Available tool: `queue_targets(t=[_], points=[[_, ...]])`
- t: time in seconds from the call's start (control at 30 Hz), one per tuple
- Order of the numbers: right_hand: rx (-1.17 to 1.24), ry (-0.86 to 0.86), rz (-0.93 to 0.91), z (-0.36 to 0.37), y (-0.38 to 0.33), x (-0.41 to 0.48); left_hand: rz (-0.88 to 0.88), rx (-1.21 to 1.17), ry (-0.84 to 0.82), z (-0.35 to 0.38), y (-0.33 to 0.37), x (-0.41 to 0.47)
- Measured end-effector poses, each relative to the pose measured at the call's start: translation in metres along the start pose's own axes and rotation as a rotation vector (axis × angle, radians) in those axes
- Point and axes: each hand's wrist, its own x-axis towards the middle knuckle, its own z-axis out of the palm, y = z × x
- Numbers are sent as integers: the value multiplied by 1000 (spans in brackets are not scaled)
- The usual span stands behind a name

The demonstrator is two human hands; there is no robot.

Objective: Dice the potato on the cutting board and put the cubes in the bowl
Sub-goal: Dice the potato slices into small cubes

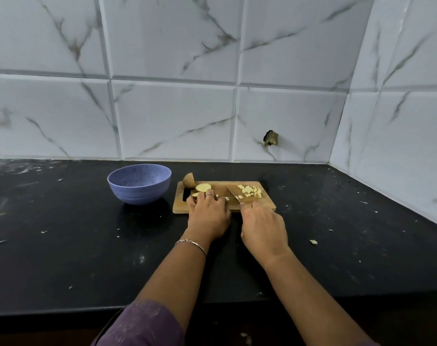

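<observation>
On my head-camera feed, 2 hands work at a wooden cutting board (267, 208) set on a black counter (62, 245) against a white marble-patterned tiled wall (175, 116). My left hand (208, 211), wearing a ring (209, 195) and a wrist bracelet (191, 243), curls its fingers down onto a potato slice (195, 195) at the board's left end, pinning it to the wood. My right hand (263, 228) is clenched around the handle of a knife (233, 193), whose blade angles across the middle of the board, its tip pointing away from me. A pile of potato cubes (250, 191) lies on the board's right end, just beyond the blade. A second cut slice (203, 187) and a skin-on potato end (188, 180) sit at the far-left corner. The blue bowl (137, 192) stands upright on the counter just left of the board. 1 stray potato bit (313, 242) lies on the counter to the right. A purple sleeve (142, 323) shows at the bottom.
</observation>
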Motion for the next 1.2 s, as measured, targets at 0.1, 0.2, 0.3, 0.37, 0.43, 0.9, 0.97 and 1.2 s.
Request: queue_targets(t=[0.1, 0.2, 0.3, 0.37, 0.43, 0.9, 0.97, 1.2], points=[[12, -3, 49, -1, 6, 1, 1, -19, -10, -1, 0, -1], [27, -1, 102, -1, 11, 1, -4, -41, -8, -2, -1, -2], [71, 30, 145, 1, 12, 2, -2, -53, -16, -3, -1, -3], [133, 60, 157, 2, 11, 2, -8, -69, -27, -5, -2, -2], [186, 80, 156, 1, 8, 1, -23, -98, -36, -6, -4, -1], [267, 52, 93, 0, -1, -1, -20, -119, -29, -8, -5, 1], [255, 46, 92, 0, -2, -1, -20, -119, -27, -8, -5, 1], [191, -35, 24, -4, -9, 1, -8, -62, -6, -4, -6, 3]])
